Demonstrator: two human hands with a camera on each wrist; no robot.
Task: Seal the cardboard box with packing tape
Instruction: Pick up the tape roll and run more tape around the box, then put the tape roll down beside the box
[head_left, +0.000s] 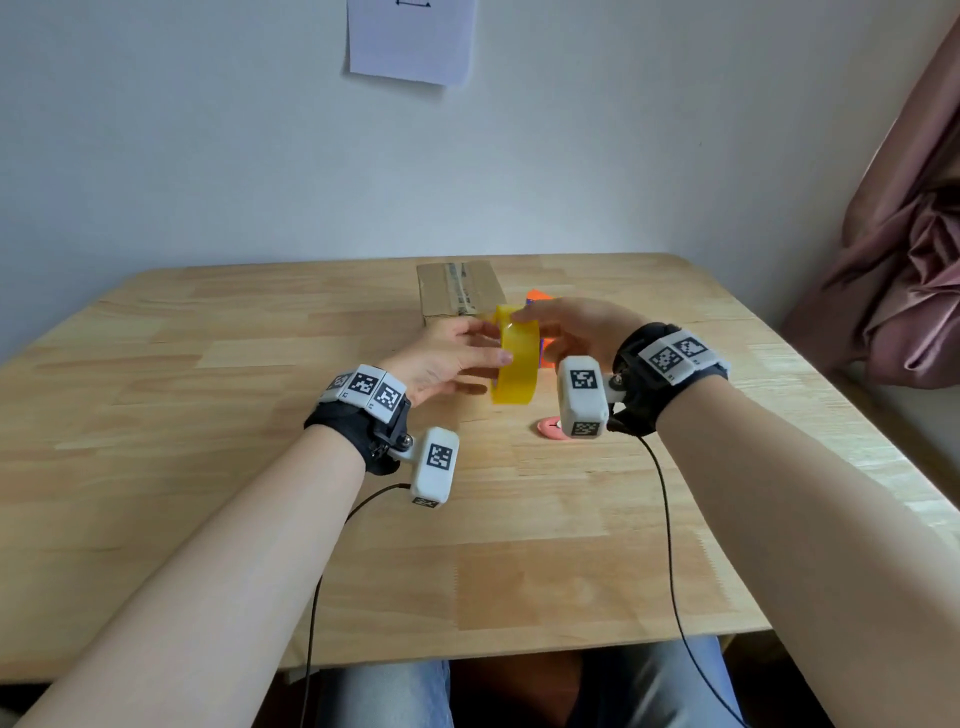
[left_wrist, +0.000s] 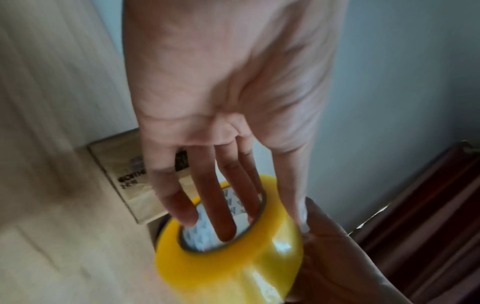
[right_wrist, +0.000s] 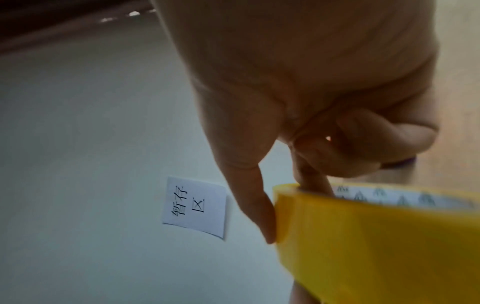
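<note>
Nearest the person, both hands meet at a yellow tape roll (head_left: 514, 364) held above the table (head_left: 208, 467), standing on edge. The left hand (head_left: 441, 364) has its fingers (left_wrist: 226, 216) reaching straight into the roll's core, thumb along the outer band; they look extended rather than curled, so it supports the roll more than it clamps it. The right hand (head_left: 576, 332) pinches the roll's rim, thumb (right_wrist: 259, 207) on the outside and a finger tucked inside the core, the other fingers curled.

Just past the wrists a small pink object (head_left: 551, 429) lies on the table; it is partly hidden and I cannot tell what it is. An orange thing (head_left: 537, 297) peeks out beyond the right hand.

Farther back sits the box (head_left: 460, 291), flaps down, apart from both hands. A strip along its top seam seems to be old tape, though the view is too small to be sure.

As I judge it, the sealing has not begun: no yellow tape is pulled free or laid on the box. Left to do: find the tape's end, peel it, stick it across the seam, cut it and press it down.

A paper sheet (head_left: 413, 39) hangs on the wall behind.
</note>
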